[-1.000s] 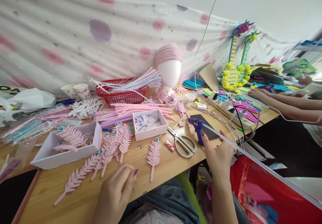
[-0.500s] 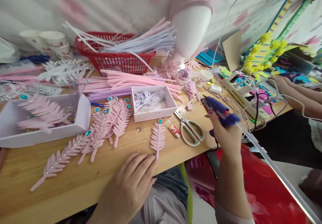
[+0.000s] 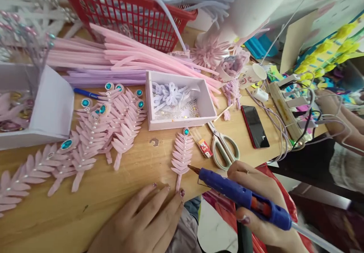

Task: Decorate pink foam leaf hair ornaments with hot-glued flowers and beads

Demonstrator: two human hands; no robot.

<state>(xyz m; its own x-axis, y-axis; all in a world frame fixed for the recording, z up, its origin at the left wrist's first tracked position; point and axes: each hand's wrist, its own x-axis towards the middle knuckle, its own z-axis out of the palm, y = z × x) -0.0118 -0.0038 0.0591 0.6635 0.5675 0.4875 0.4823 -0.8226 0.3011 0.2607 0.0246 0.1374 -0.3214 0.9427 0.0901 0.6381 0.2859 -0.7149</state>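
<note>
Glue gun [image 3: 224, 186] sits gripped in the right hand [image 3: 257, 179] in the head view, its nozzle close beside the lower part of a pink leaf-shaped piece [image 3: 182, 154] lying on the wooden table [image 3: 136, 207]. The left hand [image 3: 148, 219], fingers extended and grasping nothing visible, rests by that piece's stem, contact unclear, while scissors [image 3: 218, 136] and a white box [image 3: 182, 124] lie nearby.

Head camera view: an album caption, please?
Right hand holds a blue glue gun, nozzle beside a jewelled pink frond; left hand near the stem.
</note>
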